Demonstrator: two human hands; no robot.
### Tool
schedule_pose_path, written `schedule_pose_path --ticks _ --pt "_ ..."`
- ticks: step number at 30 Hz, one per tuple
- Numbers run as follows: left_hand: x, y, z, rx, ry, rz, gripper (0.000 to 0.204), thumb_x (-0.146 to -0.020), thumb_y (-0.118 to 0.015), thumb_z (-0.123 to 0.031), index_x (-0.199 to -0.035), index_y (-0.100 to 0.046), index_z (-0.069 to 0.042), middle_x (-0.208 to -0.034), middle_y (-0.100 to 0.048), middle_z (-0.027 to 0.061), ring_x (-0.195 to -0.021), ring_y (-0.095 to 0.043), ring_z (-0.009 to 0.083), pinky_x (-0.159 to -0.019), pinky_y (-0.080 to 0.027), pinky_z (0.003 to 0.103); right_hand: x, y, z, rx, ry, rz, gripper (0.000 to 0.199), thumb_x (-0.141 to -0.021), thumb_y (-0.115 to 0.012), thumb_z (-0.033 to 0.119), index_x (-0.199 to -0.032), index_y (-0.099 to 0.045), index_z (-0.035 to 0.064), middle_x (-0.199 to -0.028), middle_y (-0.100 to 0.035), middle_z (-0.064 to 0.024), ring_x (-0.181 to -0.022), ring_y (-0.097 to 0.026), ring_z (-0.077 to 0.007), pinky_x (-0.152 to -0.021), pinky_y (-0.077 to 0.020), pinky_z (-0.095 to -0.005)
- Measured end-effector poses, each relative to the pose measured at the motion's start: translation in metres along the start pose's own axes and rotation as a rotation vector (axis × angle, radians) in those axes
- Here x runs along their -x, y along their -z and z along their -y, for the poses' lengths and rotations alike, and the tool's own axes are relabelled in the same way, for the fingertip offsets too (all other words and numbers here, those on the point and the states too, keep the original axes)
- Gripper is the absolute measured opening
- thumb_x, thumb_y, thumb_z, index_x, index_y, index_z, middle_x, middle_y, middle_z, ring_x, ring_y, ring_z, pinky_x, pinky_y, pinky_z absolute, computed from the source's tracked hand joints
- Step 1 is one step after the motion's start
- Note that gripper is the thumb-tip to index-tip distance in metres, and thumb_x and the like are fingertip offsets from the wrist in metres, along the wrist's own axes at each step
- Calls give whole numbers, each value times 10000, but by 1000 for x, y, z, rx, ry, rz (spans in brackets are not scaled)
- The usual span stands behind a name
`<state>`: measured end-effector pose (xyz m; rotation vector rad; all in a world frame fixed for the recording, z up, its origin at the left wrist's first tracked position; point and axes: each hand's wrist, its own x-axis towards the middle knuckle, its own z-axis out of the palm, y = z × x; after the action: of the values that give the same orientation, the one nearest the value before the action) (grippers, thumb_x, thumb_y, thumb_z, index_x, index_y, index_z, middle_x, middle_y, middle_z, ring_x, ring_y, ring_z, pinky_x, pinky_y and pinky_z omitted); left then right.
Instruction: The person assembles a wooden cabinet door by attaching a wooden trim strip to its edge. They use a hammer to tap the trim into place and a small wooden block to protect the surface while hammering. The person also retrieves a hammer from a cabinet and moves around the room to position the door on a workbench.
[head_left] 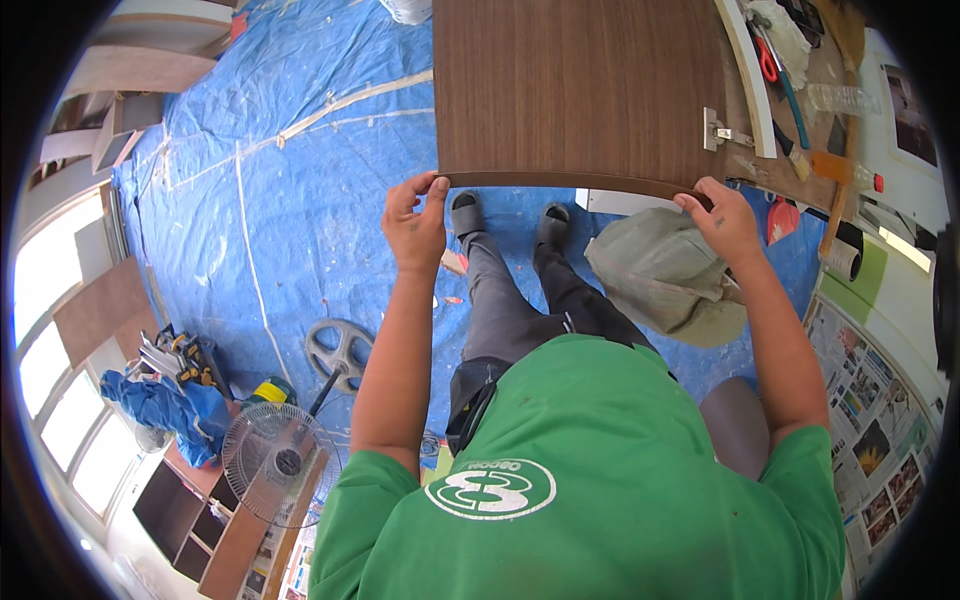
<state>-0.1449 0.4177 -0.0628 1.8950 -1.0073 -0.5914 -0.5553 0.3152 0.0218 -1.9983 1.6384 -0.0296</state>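
A brown wood-grain cabinet door (575,90) lies flat in front of me, with a metal hinge (711,130) near its right edge. A narrow dark brown band runs along its near edge; I cannot tell if it is a separate strip. At the near left corner, my left hand (415,222) pinches this edge between thumb and fingers. My right hand (722,220) is closed on the right end of the same edge, its thumb on top and its fingertips partly hidden.
Blue sheeting (290,200) covers the floor. A grey-green bag (660,275) lies by my right leg. Red-handled scissors (766,62) and a plastic bottle (842,98) rest on the bench at right. A fan (285,462) and a bundled blue sheet (175,410) stand at lower left.
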Motion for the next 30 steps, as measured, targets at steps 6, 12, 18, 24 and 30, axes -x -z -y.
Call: schedule_pose_path --ticks 6,12,18,24,30 --pt "-1 3 2 -48 -18 25 218 -916 -803 -226 -1045 -781 -52 -940 -755 41 -817 -651 109 -767 -531 274 3 -2 -6 -61 13 -20 327 -906 -734 345 -917 -672 24 -783 -664 -192 -689 -634 -376 -635 -484 -435" --pt "0 3 4 -15 49 39 202 -904 -805 -250 -1021 -788 -86 -925 -741 53 -865 -670 168 -783 -502 320 3 1 -5 -85 -26 -19 280 -907 -727 307 -904 -699 28 -784 -670 -191 -674 -630 -370 -629 -487 -414" --pt "-1 3 5 -17 50 37 203 -902 -809 -251 -1016 -789 -84 -928 -741 56 -859 -668 163 -774 -503 316 0 -5 -12 -102 -11 -47 283 -910 -725 309 -903 -695 27 -782 -664 -186 -680 -626 -375 -627 -483 -415" --pt "-2 4 5 -24 41 43 207 -902 -810 -255 -1012 -788 -82 -925 -738 57 -851 -660 161 -775 -501 314 1 -5 -8 -89 -16 -45 282 -914 -722 314 -909 -700 33 -784 -664 -185 -683 -624 -378 -629 -485 -414" --pt "-1 4 6 -5 58 47 212 -901 -813 -254 -1018 -788 -79 -925 -737 54 -855 -655 154 -783 -500 311 0 -7 -12 -96 -18 -54 289 -912 -724 327 -898 -702 39 -787 -666 -178 -671 -623 -369 -618 -483 -409"
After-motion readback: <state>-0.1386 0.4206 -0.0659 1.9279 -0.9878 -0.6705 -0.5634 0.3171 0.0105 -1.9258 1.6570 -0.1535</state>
